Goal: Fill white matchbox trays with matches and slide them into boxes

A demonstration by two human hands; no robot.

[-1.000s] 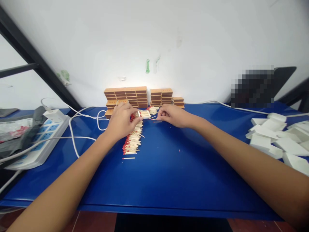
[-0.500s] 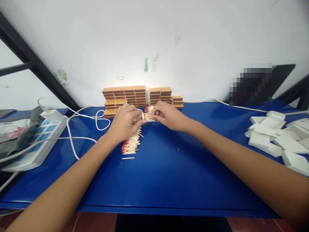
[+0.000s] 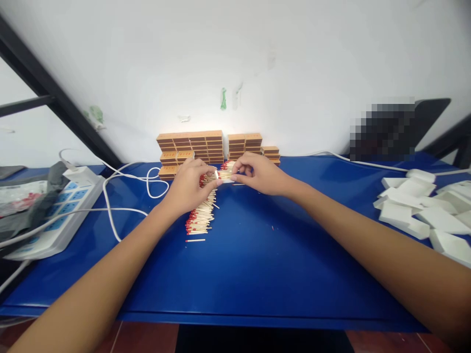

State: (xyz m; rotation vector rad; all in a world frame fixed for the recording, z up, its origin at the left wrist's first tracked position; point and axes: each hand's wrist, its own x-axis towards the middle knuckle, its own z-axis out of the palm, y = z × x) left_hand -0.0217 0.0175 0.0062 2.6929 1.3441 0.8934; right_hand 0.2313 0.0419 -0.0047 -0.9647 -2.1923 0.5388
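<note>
The left hand [image 3: 192, 182] is pinching a white cardboard tray [image 3: 226, 181] already containing wooden matches [image 3: 224, 175]; the right hand [image 3: 256, 173] is holding curled fingers at its opposite end, grip unclear. A red-tipped match pile [image 3: 200, 217] is lying unboxed.

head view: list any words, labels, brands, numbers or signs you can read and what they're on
None can be read.
Stacked matchboxes: small marks on lighter faces, too small.
White tray in the left hand: no legible print.
Plastic bag: red patches, too blurred to tell if print.
Power strip: nothing legible.
Dark panel at right: partly pixelated, nothing legible.
</note>
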